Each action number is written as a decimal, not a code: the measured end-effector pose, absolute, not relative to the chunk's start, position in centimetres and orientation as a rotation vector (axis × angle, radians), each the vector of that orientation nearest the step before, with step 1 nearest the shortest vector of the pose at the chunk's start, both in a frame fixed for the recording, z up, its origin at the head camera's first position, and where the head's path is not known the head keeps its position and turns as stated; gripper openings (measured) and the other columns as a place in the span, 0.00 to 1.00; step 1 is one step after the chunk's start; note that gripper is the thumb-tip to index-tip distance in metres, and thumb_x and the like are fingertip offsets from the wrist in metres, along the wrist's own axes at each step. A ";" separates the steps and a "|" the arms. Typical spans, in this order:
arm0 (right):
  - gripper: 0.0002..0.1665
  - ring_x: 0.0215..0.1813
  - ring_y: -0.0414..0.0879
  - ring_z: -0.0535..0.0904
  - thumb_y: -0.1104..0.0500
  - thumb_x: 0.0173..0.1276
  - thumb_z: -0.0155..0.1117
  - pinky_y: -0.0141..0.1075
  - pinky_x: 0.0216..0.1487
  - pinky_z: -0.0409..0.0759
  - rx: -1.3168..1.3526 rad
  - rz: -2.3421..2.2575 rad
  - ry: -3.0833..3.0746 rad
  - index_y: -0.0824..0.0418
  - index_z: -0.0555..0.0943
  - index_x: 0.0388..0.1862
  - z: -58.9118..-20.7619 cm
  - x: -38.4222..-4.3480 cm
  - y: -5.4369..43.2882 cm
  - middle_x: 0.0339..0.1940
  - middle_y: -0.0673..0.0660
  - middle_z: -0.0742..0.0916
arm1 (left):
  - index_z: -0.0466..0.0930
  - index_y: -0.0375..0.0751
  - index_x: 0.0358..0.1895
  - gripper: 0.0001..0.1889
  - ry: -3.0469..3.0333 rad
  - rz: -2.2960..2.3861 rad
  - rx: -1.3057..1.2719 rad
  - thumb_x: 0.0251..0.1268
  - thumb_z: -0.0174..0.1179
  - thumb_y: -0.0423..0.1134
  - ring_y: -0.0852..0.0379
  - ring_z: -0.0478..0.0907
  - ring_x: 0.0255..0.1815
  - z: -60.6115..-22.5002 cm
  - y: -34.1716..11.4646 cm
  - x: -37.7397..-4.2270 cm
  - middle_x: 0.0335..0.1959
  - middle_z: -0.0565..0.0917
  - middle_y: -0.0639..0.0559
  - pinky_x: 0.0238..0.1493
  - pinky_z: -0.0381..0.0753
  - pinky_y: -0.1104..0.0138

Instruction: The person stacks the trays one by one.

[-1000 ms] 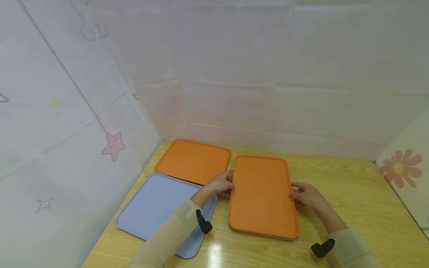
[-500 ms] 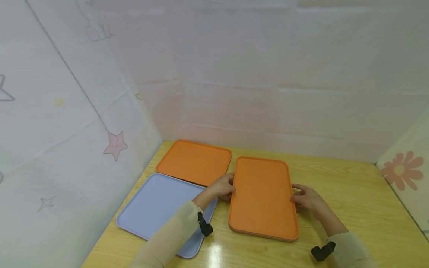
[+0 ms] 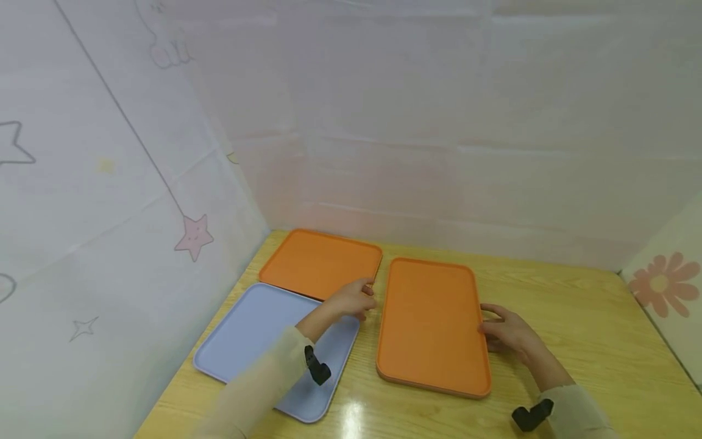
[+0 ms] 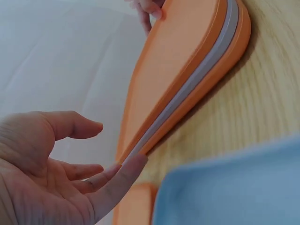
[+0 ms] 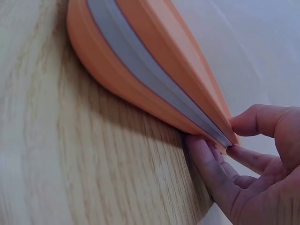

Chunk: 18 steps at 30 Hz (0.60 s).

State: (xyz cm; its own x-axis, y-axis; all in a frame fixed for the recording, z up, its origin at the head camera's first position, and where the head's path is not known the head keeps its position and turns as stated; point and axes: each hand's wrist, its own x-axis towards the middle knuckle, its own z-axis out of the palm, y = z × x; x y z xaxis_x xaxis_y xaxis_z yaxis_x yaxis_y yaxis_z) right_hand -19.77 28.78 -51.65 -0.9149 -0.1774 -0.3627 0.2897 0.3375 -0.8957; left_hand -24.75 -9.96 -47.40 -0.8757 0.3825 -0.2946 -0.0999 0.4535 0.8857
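A stack of trays (image 3: pixel 433 329) lies lengthwise on the table. Side on, the wrist views show an orange top tray (image 4: pixel 173 42), a grey-lavender tray (image 5: pixel 136 51) in the middle and an orange one at the bottom. My right hand (image 3: pixel 510 335) holds the stack's right edge, thumb at the top rim and other fingers lower along the edge. To the left of the stack, my left hand (image 3: pixel 348 300) is apart from it with relaxed fingers and holds nothing. It hovers over the right corner of a lavender-blue tray (image 3: pixel 252 329), and my forearm hides part of that tray.
Behind the lavender-blue tray lies another orange tray (image 3: pixel 320 262), its near edge right along the blue one. The wooden table (image 3: pixel 592 341) meets printed sheets at the back and both sides. A black wrist camera (image 3: pixel 317 366) sits on my left sleeve.
My left hand has let go of the stack's left edge and moved left, over the lavender-blue tray. My right hand stays at the right edge. The view has shifted slightly.
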 end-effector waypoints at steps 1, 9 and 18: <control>0.47 0.49 0.52 0.86 0.62 0.71 0.65 0.46 0.45 0.87 0.094 -1.604 2.208 0.71 0.52 0.80 -51.7 -19.8 28.8 0.66 0.79 0.75 | 0.58 0.37 0.78 0.37 2.283 1.400 0.249 0.68 0.62 0.36 0.40 0.81 0.52 -47.0 -10.8 -24.8 0.69 0.69 0.33 0.47 0.86 0.50; 0.47 0.49 0.53 0.86 0.63 0.72 0.64 0.47 0.45 0.87 0.084 -1.648 2.160 0.71 0.49 0.81 -52.0 -19.8 29.0 0.64 0.77 0.76 | 0.69 0.40 0.73 0.30 2.578 1.216 0.184 0.70 0.62 0.43 0.41 0.76 0.63 -44.8 -17.9 -24.6 0.69 0.73 0.37 0.57 0.80 0.50; 0.48 0.48 0.53 0.87 0.64 0.70 0.65 0.48 0.45 0.87 0.121 -1.697 2.108 0.69 0.50 0.81 -52.1 -19.8 29.0 0.62 0.74 0.79 | 0.66 0.36 0.73 0.33 2.703 1.083 0.089 0.72 0.61 0.47 0.34 0.72 0.66 -45.2 -24.7 -24.0 0.70 0.70 0.32 0.61 0.77 0.45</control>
